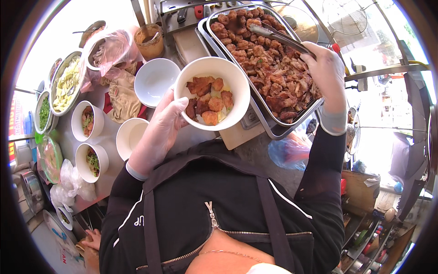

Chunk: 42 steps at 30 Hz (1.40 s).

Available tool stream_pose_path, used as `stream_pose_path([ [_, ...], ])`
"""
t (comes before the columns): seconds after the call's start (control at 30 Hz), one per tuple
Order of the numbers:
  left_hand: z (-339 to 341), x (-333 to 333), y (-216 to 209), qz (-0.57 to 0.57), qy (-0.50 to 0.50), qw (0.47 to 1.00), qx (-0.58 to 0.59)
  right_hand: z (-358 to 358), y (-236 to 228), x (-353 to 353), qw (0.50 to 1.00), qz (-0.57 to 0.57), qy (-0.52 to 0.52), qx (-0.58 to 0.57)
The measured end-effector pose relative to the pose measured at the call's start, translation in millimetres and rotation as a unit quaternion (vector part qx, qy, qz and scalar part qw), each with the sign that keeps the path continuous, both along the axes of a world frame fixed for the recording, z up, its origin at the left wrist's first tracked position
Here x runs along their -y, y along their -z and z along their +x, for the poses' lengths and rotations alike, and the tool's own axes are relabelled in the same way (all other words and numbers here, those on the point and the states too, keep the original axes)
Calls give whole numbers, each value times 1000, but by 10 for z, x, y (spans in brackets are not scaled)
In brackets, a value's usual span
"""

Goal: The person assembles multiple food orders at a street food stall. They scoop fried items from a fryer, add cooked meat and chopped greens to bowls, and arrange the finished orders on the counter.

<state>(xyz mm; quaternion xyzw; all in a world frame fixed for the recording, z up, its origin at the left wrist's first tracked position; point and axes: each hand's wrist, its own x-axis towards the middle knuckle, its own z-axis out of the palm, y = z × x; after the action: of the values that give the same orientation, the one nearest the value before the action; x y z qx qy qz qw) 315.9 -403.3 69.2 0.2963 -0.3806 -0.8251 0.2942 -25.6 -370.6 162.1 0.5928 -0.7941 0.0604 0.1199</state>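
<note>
My left hand (157, 130), in a clear plastic glove, grips a white paper bowl (240, 86). Browned fried meat pieces (211, 104) lie in that bowl over something pale. My right hand (326, 71), also gloved, is closed around metal tongs (283, 38). The tongs' tips rest at the fried meat (269, 59) heaped in a large metal tray (305, 114), at the tray's far part. Whether the tips pinch a piece, I cannot make out. Just beyond my left hand stands an empty white bowl (157, 73).
Left, filled paper bowls (99, 123) stand near another paper bowl (130, 137). Beyond are a basin of chopped vegetables (66, 86), a container of greens (44, 112), a plastic-lined bowl (123, 52) and a brown sauce jar (149, 43). Another person's hand (92, 239) shows lower left.
</note>
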Motion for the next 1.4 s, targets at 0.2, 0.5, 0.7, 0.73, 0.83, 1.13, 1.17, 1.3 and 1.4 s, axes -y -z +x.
stream_pose_path([
  [0.2,-71,19,56,-6,-2,1000,14,486,-92,-395,963,63,-165,203],
  [0.5,-67,-50,61,25,3,1000,8,831,-21,-458,971,46,-235,4],
  [0.7,-68,-50,60,-1,24,1000,12,841,33,-516,966,56,-243,-62],
  [0.73,-42,-62,57,4,16,1000,14,773,-42,-541,973,48,-220,-42],
  [0.83,21,-67,148,19,-6,1000,-3,380,-215,-728,994,-26,-92,56],
  [1.13,139,-44,220,67,-59,996,-20,-5,-78,-1246,991,65,99,62],
  [1.17,123,-55,187,69,-57,996,-15,7,-58,-1234,990,76,98,69],
  [1.3,68,-104,134,46,-22,999,-6,-91,104,-1230,994,60,68,52],
  [1.4,59,-151,80,29,-5,1000,0,-66,18,-1263,992,2,101,78],
])
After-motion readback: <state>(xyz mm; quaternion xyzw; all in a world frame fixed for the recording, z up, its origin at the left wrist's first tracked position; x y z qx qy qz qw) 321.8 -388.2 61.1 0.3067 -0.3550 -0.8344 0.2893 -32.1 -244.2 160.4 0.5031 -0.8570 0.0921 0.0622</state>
